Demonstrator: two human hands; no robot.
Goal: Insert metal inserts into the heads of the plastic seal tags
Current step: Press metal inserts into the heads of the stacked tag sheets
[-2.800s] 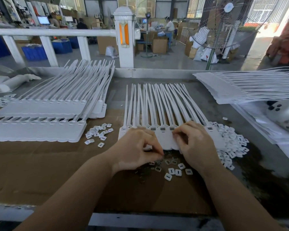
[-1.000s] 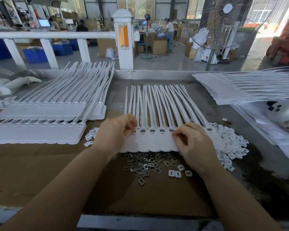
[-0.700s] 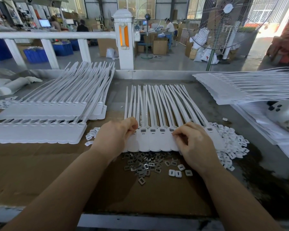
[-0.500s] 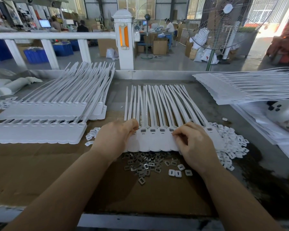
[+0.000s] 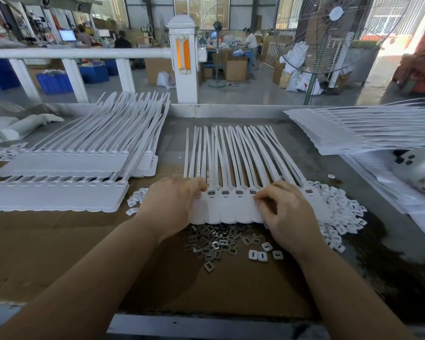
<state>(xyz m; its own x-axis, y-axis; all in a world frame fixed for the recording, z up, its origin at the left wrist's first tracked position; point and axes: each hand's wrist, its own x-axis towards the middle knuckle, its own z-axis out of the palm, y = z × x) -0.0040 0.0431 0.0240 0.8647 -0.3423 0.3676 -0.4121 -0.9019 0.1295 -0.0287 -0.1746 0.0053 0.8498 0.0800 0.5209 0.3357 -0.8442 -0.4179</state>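
Both hands are laid on a joined strip of white seal tags (image 5: 233, 207) at the middle of the cardboard-covered table (image 5: 59, 253). Its left end is gripped by the left hand (image 5: 172, 204), thumb on top. The right hand (image 5: 286, 217) rests on the strip's right part with fingers curled; whether an insert is pinched cannot be told. Metal inserts (image 5: 211, 244) are heaped just near of the strip, between the wrists. White plastic caps (image 5: 339, 217) are piled at the right. Further tag stacks (image 5: 66, 175) lie to the left.
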